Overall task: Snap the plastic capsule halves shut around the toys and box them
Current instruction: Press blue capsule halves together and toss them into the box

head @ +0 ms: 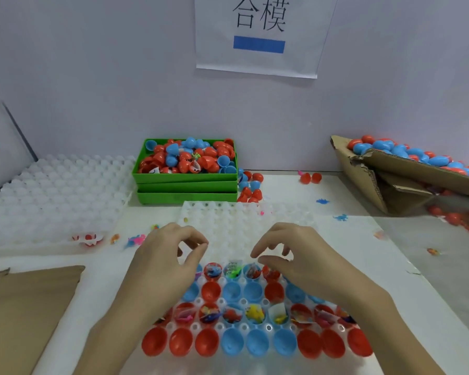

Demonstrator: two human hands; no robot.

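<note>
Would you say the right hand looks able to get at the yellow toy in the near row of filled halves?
Probably yes. The right hand hovers empty over the white tray, and the yellow toy sits uncovered in its blue half just below the wrist, with nothing over it.

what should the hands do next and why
Probably lower both hands, left and right, to the filled halves below them and cap one with an empty half from the next row. Neither hand holds anything, and the toys sit uncovered.
</note>
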